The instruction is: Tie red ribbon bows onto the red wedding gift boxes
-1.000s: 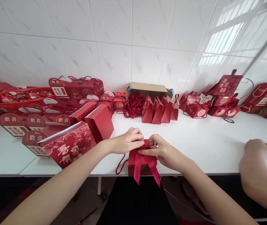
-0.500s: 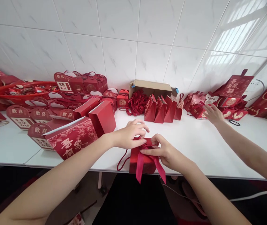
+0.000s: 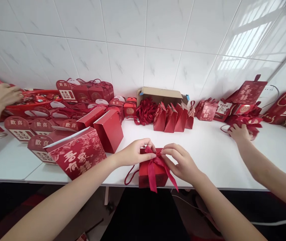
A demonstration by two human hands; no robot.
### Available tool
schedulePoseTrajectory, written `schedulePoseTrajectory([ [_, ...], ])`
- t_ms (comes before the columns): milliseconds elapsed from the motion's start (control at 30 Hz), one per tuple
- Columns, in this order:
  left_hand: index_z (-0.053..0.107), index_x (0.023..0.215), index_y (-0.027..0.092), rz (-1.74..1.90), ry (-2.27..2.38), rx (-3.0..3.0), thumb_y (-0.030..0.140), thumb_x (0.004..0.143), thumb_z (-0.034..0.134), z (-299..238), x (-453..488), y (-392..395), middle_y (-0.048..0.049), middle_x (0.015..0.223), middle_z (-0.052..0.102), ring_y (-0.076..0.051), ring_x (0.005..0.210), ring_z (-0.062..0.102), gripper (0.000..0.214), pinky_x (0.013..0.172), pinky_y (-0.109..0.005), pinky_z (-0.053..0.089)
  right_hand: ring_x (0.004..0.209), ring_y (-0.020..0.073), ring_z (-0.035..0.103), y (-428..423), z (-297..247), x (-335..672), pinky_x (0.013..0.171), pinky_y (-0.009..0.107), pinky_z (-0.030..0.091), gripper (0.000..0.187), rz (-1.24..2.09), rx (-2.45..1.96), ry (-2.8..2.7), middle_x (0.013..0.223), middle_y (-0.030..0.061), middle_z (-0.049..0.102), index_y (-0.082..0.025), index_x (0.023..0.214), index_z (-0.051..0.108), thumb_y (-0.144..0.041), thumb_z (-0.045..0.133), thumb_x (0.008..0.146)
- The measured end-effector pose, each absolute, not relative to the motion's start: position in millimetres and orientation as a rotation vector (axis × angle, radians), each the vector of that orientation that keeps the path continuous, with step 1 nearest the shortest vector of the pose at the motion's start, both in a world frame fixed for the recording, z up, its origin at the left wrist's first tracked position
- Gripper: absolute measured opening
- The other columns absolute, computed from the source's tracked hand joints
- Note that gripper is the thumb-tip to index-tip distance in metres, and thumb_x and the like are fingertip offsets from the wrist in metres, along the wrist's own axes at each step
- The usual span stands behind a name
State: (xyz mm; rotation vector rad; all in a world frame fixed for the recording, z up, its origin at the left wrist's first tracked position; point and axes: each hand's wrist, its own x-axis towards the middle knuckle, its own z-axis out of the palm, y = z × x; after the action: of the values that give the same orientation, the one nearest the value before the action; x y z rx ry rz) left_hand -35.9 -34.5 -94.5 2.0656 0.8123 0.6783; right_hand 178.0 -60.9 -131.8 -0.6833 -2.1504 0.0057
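A red gift box (image 3: 146,177) lies at the table's front edge, directly before me, with a dark red cord handle (image 3: 130,175) looping out on its left. On top of it a red ribbon (image 3: 155,165) forms a bow, its two tails hanging down over the front. My left hand (image 3: 140,152) pinches the ribbon's left side between thumb and fingers. From the right, my right hand (image 3: 180,160) is closed on the ribbon's other side near the knot. The fingers partly hide the knot.
Folded red boxes (image 3: 110,130) and a large printed red box (image 3: 77,154) stand left. Behind are a ribbon pile (image 3: 146,110), a cardboard box (image 3: 163,91) and narrow red bags (image 3: 170,117). Co-workers' hands reach over a candy basket (image 3: 37,100) and a ribboned box (image 3: 248,124).
My fingers have shifted from over the knot to either side of the bow. A co-worker's hand has come in at the left; the one at right has drawn a ribboned box nearer.
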Motion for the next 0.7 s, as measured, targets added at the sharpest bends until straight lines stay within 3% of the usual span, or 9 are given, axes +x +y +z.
schedulePoseTrajectory([
  [233,0.045,0.075,0.018,0.709,0.792,1.995,0.03,0.074,0.067,-95.5,-36.5,-33.1,-0.0017,0.086,0.06,-0.015,0.083,0.055,0.025,0.079,-0.03,0.044,0.089,0.0175,0.057,-56.1,-130.6,177.4,0.076,0.032,0.052,0.03,0.092,-0.695,-2.177,0.099,0.0083,0.058,-0.024,0.115,0.054,-0.011,0.051,0.088],
  [400,0.039,0.072,0.02,0.695,0.777,1.995,0.032,0.083,0.056,-93.5,-39.7,-33.5,-0.0039,0.09,0.06,-0.016,0.086,0.054,0.024,0.083,-0.033,0.042,0.083,0.0158,0.056,-54.3,-129.8,177.5,0.069,0.029,0.052,0.022,0.018,-0.664,-2.178,0.094,0.0074,0.057,-0.023,0.105,0.058,-0.011,0.049,0.09],
  [500,0.037,0.075,0.02,0.674,0.746,1.972,0.033,0.087,0.05,-94.3,-41.5,-34.9,-0.0046,0.095,0.059,-0.016,0.089,0.053,0.021,0.084,-0.033,0.042,0.088,0.017,0.056,-55.0,-128.1,177.3,0.074,0.031,0.052,0.021,0.013,-0.683,-2.202,0.098,0.0089,0.057,-0.022,0.103,0.057,-0.01,0.048,0.089],
  [700,0.036,0.073,0.02,0.701,0.792,1.982,0.028,0.082,0.056,-94.1,-35.7,-41.5,-0.0014,0.087,0.057,-0.015,0.083,0.053,0.024,0.082,-0.03,0.043,0.09,0.0182,0.055,-54.8,-128.8,174.8,0.076,0.033,0.051,0.022,0.044,-0.692,-2.24,0.098,0.0092,0.06,-0.021,0.103,0.054,-0.009,0.043,0.09],
])
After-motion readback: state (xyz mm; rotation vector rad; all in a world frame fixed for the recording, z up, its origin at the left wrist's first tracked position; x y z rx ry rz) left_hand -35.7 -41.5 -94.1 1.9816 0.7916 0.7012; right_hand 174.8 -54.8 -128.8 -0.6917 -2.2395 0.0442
